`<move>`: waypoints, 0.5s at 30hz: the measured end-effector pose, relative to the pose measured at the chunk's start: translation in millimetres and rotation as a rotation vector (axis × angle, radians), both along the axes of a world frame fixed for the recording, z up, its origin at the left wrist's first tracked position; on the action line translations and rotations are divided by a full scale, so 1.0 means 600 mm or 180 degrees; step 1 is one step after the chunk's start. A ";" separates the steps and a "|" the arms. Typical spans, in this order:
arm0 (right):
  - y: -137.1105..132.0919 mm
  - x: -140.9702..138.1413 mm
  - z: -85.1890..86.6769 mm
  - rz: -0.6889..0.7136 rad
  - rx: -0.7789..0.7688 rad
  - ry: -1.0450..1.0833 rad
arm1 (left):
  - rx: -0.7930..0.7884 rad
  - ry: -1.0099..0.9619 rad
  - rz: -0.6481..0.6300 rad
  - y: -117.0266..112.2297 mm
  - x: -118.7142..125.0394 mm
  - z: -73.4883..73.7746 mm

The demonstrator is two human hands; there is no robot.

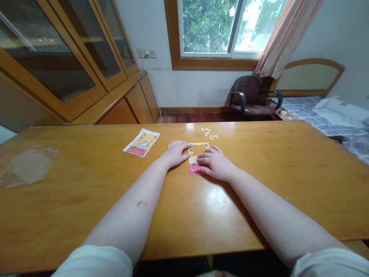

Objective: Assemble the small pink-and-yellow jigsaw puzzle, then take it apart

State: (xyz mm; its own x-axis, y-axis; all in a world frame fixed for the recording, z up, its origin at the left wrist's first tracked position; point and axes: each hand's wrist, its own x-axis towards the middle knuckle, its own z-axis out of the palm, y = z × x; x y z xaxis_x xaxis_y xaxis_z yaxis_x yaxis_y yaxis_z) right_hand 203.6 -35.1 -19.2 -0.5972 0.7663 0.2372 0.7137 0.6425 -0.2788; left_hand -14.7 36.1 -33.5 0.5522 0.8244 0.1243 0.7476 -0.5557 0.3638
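Observation:
A partly assembled jigsaw puzzle (193, 168), pink below and yellow above, lies flat on the table with a gap in its upper middle. Along its left edge rests my left hand (176, 153), fingers stretched out and touching the border. My right hand (216, 164) lies over the puzzle's right side, its fingers spread across the pieces and hiding part of them. No piece shows between the fingers of either hand. Just beyond the puzzle is a small heap of loose yellow puzzle pieces (206, 133).
A printed picture sheet (142, 143) with a white animal on yellow and pink lies left of the puzzle. Farther left is a clear plastic bag (30, 163) on the wooden table (95, 169). Behind stand a glass-door cabinet (115, 84), an armchair (250, 92) and a bed (305, 105).

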 end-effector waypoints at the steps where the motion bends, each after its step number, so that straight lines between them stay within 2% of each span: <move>1: 0.001 0.002 0.000 -0.0071 0.0018 0.0043 | -0.0006 -0.0005 -0.0001 0.000 0.000 0.000; 5: 0.002 0.006 0.001 -0.0465 0.0228 0.0200 | 0.0001 -0.0033 -0.0029 0.001 0.000 -0.001; 11: 0.001 0.006 -0.002 -0.0348 0.0136 0.0028 | 0.0000 0.0002 -0.0018 0.001 0.000 -0.001; 15: 0.003 0.007 -0.004 -0.0489 0.0089 -0.0024 | -0.0007 0.0009 -0.0011 0.001 0.000 0.000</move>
